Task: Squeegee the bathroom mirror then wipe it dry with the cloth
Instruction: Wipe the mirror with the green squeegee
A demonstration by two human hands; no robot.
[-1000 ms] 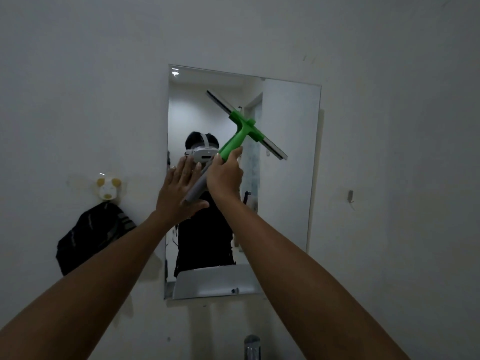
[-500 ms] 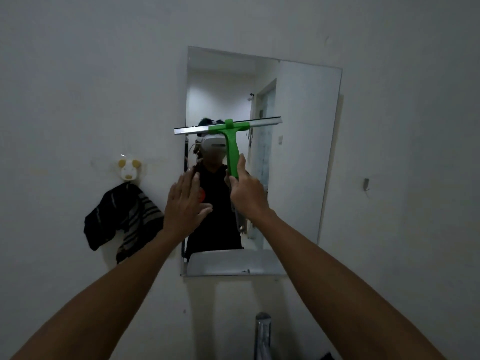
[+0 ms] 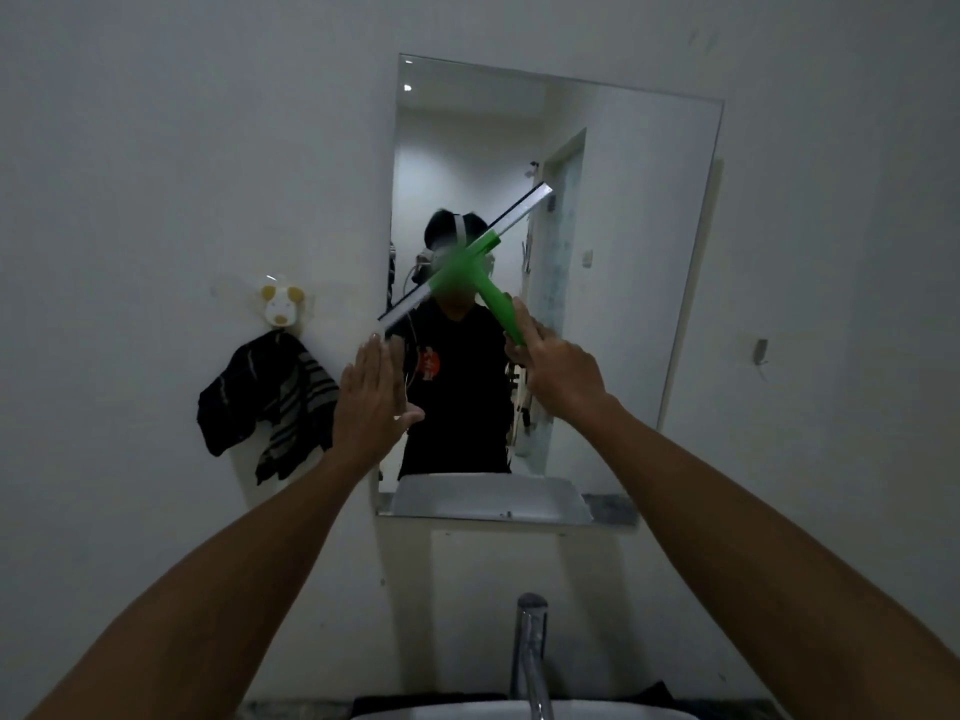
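Note:
A rectangular mirror (image 3: pixel 623 262) hangs on the white wall. My right hand (image 3: pixel 558 363) grips the green handle of a squeegee (image 3: pixel 483 272) in front of the mirror's middle. Its metal blade is tilted, low end at the mirror's left edge, high end up right. My left hand (image 3: pixel 371 400) is raised flat with fingers together beside the mirror's lower left edge, just under the blade's low end, holding nothing. A dark striped cloth (image 3: pixel 267 407) hangs on a wall hook to the left of the mirror.
An animal-shaped hook (image 3: pixel 280 304) holds the cloth. A chrome tap (image 3: pixel 530 652) rises from a white basin (image 3: pixel 519 711) at the bottom edge. A small metal hook (image 3: pixel 761 350) is on the wall at right.
The squeegee blade has swung from level to tilted, its left end now down and its right end up. The view has dropped, bringing the tap and basin in. My left hand stays flat and raised.

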